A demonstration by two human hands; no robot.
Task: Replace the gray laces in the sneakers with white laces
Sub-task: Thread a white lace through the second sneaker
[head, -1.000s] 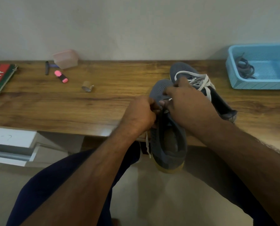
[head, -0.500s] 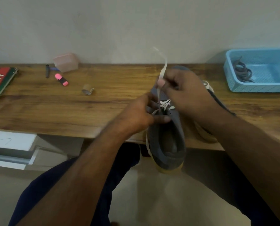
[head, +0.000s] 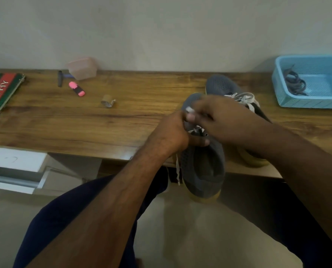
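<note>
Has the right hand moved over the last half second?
Yes. The right hand has dropped from near the desk's back edge toward the near sneaker.

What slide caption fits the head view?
Both hands thread a white lace into the near gray sneaker at the desk edge.

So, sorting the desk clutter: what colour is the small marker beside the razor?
Pink highlighter with a black middle band, head view.

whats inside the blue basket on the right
A loose tangle of gray laces lies in the blue basket toward its left end. The basket's right part runs out of frame, so anything there cannot be seen.
</note>
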